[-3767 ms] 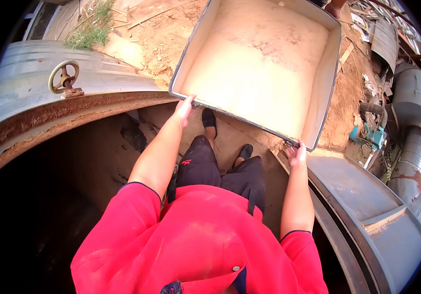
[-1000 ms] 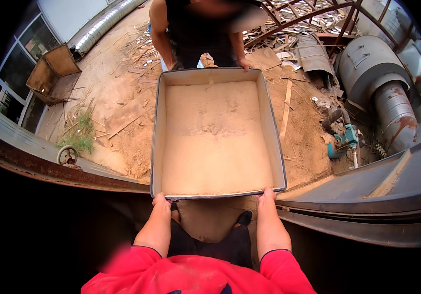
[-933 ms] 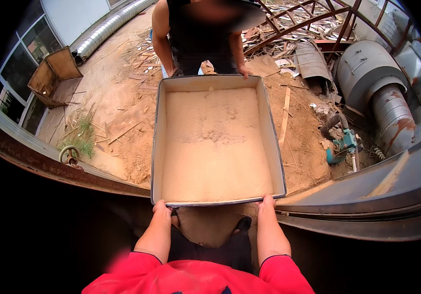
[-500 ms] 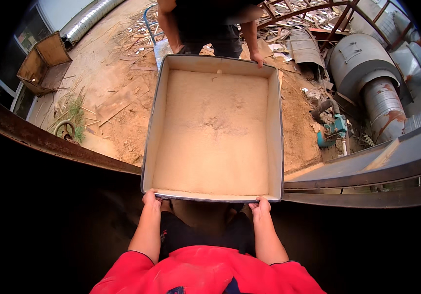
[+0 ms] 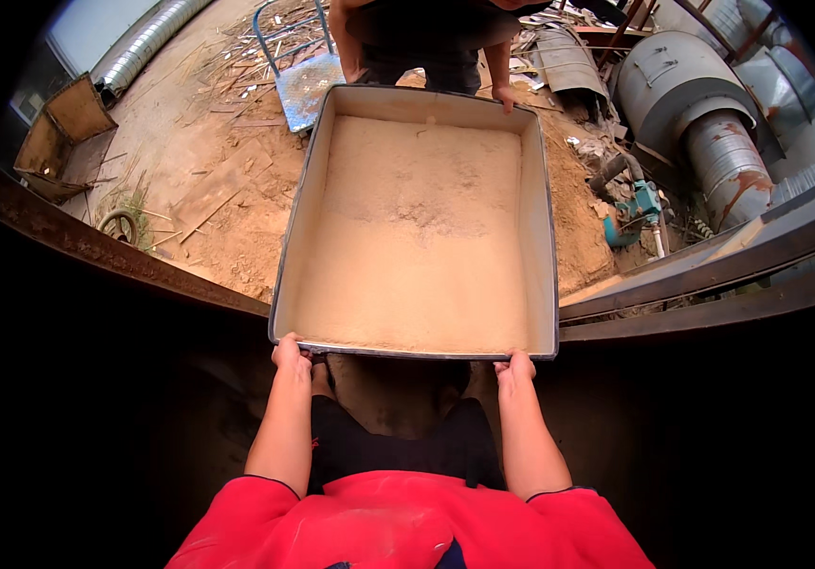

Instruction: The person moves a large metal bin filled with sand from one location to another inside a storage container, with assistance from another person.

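A large square tray (image 5: 538,284) with upright walls and a dark rim hangs in front of me. Fine tan material like sawdust (image 5: 407,294) covers its bottom, with a rougher, darker patch in the middle. My left hand (image 5: 292,356) grips the near rim close to the left corner, and my right hand (image 5: 515,366) grips it close to the right corner. My fingers curl under the edge and are partly hidden. At the far side another person's hand (image 5: 505,96) holds the right end of the rim; their other hand is at the far left corner.
A metal-edged threshold (image 5: 189,282) runs between my dark side and the dusty yard. Beyond it are a blue cart (image 5: 311,90), a wooden box (image 5: 66,133), scattered scraps, a teal pump (image 5: 644,204) and a big grey metal cylinder (image 5: 677,81). The other person stands behind the tray.
The tray and my hands have shifted slightly upward in view. More of the blue cart shows at the far left of the tray. Both my hands keep their hold on the rim.
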`<state>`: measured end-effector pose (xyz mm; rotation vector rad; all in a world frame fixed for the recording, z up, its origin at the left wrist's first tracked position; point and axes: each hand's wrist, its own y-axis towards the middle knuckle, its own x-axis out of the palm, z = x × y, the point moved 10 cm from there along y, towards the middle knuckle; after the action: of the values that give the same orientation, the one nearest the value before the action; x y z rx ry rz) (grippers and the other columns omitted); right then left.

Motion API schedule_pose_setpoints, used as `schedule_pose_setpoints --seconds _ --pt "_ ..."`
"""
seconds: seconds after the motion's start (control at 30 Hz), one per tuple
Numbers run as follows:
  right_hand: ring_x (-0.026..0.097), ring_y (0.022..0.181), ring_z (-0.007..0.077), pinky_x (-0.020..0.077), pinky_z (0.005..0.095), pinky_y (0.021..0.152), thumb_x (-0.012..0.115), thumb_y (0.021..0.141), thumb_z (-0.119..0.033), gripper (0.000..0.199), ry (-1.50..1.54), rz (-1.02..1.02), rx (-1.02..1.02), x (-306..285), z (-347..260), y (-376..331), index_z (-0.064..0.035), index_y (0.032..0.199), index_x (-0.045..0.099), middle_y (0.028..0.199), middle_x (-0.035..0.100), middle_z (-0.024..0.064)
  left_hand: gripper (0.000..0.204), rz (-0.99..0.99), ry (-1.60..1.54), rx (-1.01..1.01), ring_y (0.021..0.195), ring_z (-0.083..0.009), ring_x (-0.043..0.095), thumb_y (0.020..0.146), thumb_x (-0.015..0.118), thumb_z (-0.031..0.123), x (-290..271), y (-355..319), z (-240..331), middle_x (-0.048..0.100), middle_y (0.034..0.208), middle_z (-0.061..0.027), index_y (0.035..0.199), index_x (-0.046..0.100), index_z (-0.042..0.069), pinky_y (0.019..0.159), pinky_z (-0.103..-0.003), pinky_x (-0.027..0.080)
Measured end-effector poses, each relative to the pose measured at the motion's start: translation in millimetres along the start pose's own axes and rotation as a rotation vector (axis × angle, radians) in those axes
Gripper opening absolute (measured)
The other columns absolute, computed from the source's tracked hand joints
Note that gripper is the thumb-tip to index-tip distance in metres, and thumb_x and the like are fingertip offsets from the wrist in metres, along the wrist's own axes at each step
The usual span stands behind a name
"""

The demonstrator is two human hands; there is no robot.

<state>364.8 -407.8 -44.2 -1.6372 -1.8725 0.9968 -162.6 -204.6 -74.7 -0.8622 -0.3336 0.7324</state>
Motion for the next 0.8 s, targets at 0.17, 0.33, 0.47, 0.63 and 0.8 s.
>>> schedule_pose_setpoints --seconds 0.17,0.33,0.47,0.63,0.8 --pt "0.051 0.04 0.0207 0.0381 0.0287 0.032 0.054 0.071 0.003 0.013 0.026 -0.019 0.007 22 4 28 0.0033 0.083 0.05 0.064 0.056 0.0146 0.009 0.028 0.034 0.012 0.036 -0.0172 0.044 0.066 0.055 -0.001 4 17 -2 0.051 0.057 -0.0099 0.075 0.054 0.003 0.035 -0.031 0.036" --pt "0.053 0.043 0.0235 0.042 0.0296 0.034 0.053 0.071 0.002 0.011 -0.037 0.065 0.002 62 -23 39 0.0051 0.081 0.052 0.066 0.058 0.017 0.006 0.046 0.121 0.007 0.036 -0.0191 0.044 0.067 0.055 -0.001 56 15 23 0.051 0.056 -0.012 0.072 0.052 0.0 0.035 -0.032 0.036" --pt "0.056 0.045 0.0255 0.0479 0.0279 0.035 0.05 0.076 -0.004 0.005 -0.122 0.09 0.05 72 -24 49 -0.0002 0.072 0.05 0.062 0.056 0.0155 0.005 0.084 0.128 -0.037 0.038 -0.021 0.046 0.068 0.054 0.0 76 39 27 0.051 0.057 -0.0122 0.073 0.053 -0.002 0.036 -0.033 0.039" --pt "0.056 0.043 0.0222 0.0454 0.0254 0.035 0.052 0.075 -0.006 0.007 -0.282 0.126 0.066 84 -28 26 -0.0002 0.07 0.052 0.058 0.056 0.0139 0.007 0.124 0.177 -0.01 0.046 -0.0219 0.053 0.07 0.057 0.002 81 28 45 0.055 0.066 -0.0121 0.076 0.054 -0.001 0.043 -0.034 0.045" --pt "0.056 0.043 0.0202 0.0428 0.0294 0.038 0.06 0.073 -0.008 0.012 -0.334 0.214 0.026 100 -41 5 0.002 0.068 0.054 0.058 0.057 0.0122 0.009 0.142 0.256 -0.031 0.051 -0.0226 0.055 0.068 0.058 0.001 89 44 59 0.057 0.07 -0.0116 0.076 0.055 -0.002 0.046 -0.034 0.047"
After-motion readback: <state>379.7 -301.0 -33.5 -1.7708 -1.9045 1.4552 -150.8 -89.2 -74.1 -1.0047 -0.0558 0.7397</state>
